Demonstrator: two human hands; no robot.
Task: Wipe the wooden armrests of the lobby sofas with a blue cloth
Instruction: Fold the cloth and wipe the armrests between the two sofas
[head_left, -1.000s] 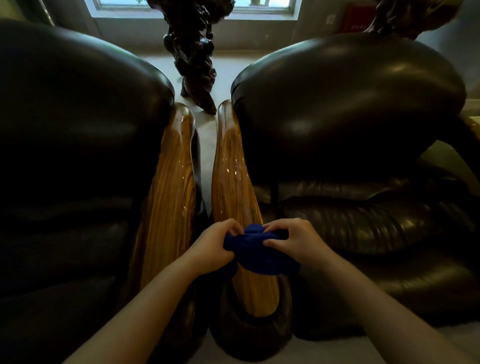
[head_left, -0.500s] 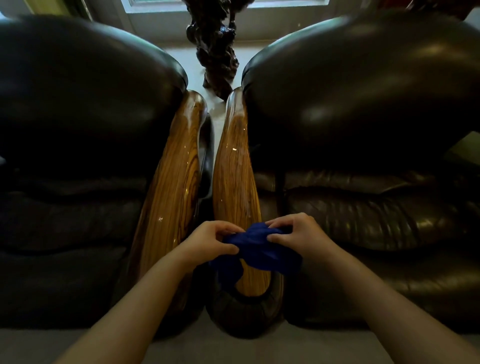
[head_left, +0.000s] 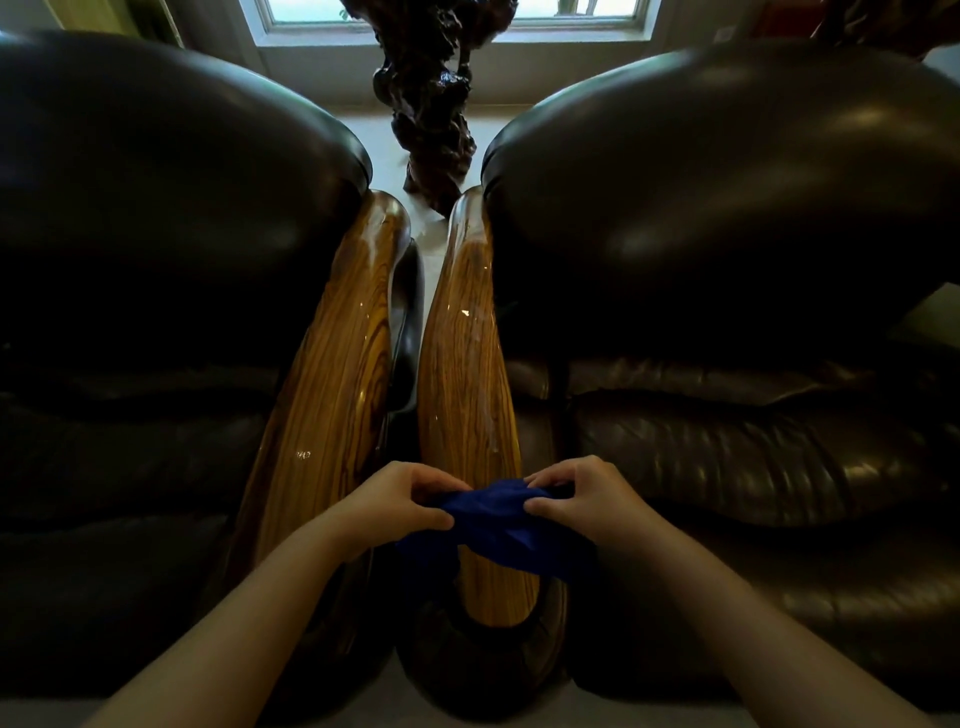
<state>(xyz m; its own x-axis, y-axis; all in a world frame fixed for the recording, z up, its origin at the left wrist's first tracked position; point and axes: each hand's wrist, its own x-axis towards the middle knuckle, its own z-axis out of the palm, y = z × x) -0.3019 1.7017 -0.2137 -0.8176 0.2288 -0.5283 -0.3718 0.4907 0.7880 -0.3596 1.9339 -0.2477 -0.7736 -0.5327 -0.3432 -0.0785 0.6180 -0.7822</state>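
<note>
Blue cloth (head_left: 501, 525) pinched by left hand (head_left: 395, 501) and right hand (head_left: 582, 499) over right armrest (head_left: 465, 374).

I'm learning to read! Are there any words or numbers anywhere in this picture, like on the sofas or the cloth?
None: no readable words, labels or numbers show.
The blue cloth held in the left hand and right hand is plain.
The two wooden armrests show only grain and shine.
The dark leather sofas carry no tag in view.
A red thing at the top right corner is too cut off and blurred to read.
</note>
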